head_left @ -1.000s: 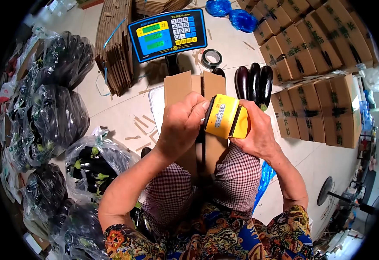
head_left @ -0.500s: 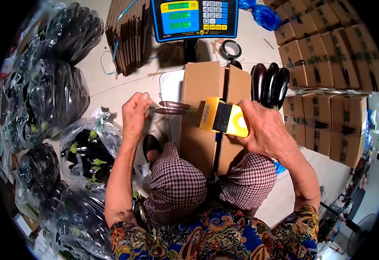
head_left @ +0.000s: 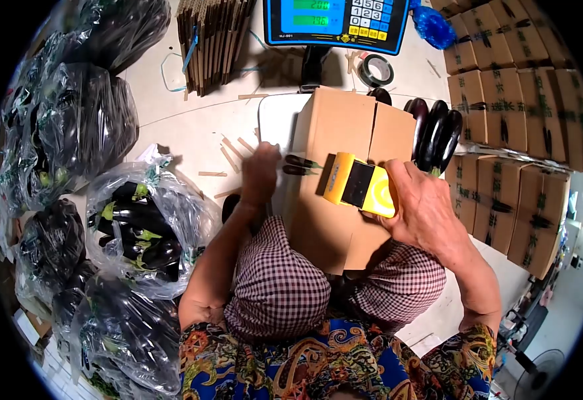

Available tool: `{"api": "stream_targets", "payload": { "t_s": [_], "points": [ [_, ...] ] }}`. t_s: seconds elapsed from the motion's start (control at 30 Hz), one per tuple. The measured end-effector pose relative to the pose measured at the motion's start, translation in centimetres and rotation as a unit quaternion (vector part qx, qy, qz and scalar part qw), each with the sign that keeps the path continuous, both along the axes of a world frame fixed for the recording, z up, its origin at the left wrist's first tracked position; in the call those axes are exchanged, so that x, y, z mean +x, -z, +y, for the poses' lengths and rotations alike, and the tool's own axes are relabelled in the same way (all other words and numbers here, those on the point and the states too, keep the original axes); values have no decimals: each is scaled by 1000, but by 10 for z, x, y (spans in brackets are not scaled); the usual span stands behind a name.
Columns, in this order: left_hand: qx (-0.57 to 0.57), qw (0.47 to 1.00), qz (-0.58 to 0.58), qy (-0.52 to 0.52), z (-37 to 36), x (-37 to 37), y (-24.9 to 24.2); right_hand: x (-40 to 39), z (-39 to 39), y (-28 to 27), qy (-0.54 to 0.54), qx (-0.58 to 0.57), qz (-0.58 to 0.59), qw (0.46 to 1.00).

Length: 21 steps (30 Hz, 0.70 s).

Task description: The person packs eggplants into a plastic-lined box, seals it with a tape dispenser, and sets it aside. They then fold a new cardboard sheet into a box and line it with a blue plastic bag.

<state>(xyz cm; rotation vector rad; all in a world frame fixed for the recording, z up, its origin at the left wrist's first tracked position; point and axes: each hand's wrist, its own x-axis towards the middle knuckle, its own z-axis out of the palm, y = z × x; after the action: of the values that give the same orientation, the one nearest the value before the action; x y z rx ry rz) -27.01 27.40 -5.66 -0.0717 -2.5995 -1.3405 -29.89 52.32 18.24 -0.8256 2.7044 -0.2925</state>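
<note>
A closed brown cardboard box [head_left: 335, 130] stands on a white scale platform [head_left: 275, 113], just past my knees in checked trousers. My right hand [head_left: 425, 210] grips a yellow tape dispenser [head_left: 361, 185] resting on top of the box. My left hand [head_left: 260, 175], blurred by motion, is at the box's left edge. It pinches the end of a dark, shiny tape strip [head_left: 301, 165] that stretches from the dispenser.
The scale's blue display [head_left: 335, 20] stands behind the box, with a tape roll [head_left: 376, 70] beside it. Loose eggplants [head_left: 435, 133] lie to the right, near stacked printed cartons [head_left: 505, 87]. Flat cardboard [head_left: 215, 40] is at the back left. Plastic bags of eggplants [head_left: 138, 227] crowd the left.
My left hand pulled the tape out from the dispenser to the left, then came back toward the box's left edge. The dispenser now sits lower on the box. The view has tilted downward.
</note>
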Motion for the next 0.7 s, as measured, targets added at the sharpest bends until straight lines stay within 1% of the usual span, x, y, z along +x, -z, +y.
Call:
{"api": "stream_targets", "payload": {
  "t_s": [0.03,0.13,0.27,0.4,0.47,0.53,0.57,0.67,0.7],
  "points": [
    [-49,998,-33,29,5,1,1,1,0,1,2,0,-1,1000],
    [53,998,-43,18,27,-1,-2,2,1,5,12,-5,-2,1000],
    [17,995,-71,65,24,-5,-15,3,1,6,14,-18,5,1000],
    [111,990,-46,76,26,-5,-1,3,0,9,13,-22,24,999],
    [79,989,-84,97,20,-5,19,2,-2,7,18,-7,12,1000],
    [56,987,-105,110,17,-9,7,2,-1,10,16,-3,6,1000],
    [11,984,-116,133,15,-10,20,3,0,10,19,-17,7,1000],
    [-154,983,23,100,14,-31,21,5,5,12,19,-30,22,999],
    [-212,959,181,45,15,-51,18,6,6,13,21,-28,14,999]
  ]
}}
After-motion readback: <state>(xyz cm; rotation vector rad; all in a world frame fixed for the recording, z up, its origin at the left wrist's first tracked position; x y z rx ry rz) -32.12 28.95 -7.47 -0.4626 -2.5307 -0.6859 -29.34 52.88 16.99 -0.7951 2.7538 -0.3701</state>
